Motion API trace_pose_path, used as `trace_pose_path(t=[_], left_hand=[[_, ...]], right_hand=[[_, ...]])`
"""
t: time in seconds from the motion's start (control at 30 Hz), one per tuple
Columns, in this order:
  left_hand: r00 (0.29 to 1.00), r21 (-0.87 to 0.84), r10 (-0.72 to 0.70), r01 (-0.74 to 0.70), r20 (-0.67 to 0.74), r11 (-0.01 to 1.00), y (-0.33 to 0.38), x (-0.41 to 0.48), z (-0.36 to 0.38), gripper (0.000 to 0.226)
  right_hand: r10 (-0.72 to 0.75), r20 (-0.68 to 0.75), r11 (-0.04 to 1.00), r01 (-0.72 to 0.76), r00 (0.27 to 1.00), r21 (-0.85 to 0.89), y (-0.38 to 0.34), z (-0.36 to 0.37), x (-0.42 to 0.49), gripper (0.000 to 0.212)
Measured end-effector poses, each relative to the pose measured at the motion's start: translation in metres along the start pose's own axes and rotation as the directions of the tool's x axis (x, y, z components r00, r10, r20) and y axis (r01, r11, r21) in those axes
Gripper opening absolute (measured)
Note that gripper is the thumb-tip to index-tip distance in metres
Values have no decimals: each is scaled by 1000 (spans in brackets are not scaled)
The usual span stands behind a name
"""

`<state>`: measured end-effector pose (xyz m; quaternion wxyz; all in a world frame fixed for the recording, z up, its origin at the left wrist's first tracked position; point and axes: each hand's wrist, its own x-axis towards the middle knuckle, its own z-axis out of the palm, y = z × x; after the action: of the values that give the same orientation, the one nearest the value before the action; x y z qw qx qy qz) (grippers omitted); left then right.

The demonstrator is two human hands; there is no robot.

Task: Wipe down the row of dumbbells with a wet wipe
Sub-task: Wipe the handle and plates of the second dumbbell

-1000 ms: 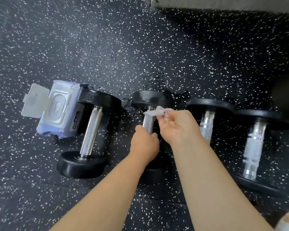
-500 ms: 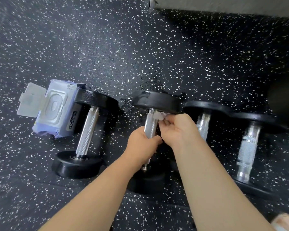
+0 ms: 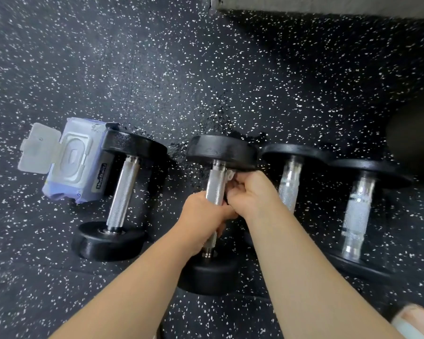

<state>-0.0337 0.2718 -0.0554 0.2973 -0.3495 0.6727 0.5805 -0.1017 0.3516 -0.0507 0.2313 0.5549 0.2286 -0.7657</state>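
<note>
- Four dumbbells lie in a row on the speckled floor (image 3: 157, 69), their handles running roughly 12 to 6 o'clock.
- The left hand (image 3: 201, 216) is curled round the knurled handle of the second dumbbell (image 3: 220, 152), toward its 6 o'clock end. This dumbbell sits at the centre of the view.
- The right hand (image 3: 252, 194), fingers bunched, pinches a small white wet wipe (image 3: 230, 174) against the handle's 3 o'clock side, just below the 12 o'clock plate.
- The first dumbbell (image 3: 124, 192) lies at 9 o'clock of it; the third dumbbell (image 3: 289, 184) and the fourth dumbbell (image 3: 357, 209) lie at 3 o'clock.
- A wipes pack (image 3: 76, 162), lid flipped open, lies against the first dumbbell's 12 o'clock plate, on its 9 o'clock side.
</note>
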Motion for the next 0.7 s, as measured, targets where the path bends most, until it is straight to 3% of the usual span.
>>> trace_pose_path(t=[0.13, 0.23, 0.33, 0.57, 0.7], left_hand=[[1000, 21, 11, -11, -14, 1000, 0, 6, -2, 27], [1000, 21, 15, -15, -15, 1000, -3, 7, -2, 25], [1000, -10, -28, 28, 7, 1000, -4, 8, -4, 23], [993, -78, -120, 121, 22, 990, -13, 25, -11, 25], [990, -66, -137, 140, 42, 988, -16, 30, -17, 27]], right_hand=[[-34, 129, 999, 28, 991, 45, -10, -8, -22, 26], [-11, 94, 999, 15, 996, -42, -17, -9, -31, 27], [28, 90, 1000, -29, 996, 8, -12, -3, -18, 25], [-32, 12, 984, 34, 999, -173, -5, -21, 9, 18], [-68, 29, 994, 71, 997, -83, -10, -39, -4, 40]])
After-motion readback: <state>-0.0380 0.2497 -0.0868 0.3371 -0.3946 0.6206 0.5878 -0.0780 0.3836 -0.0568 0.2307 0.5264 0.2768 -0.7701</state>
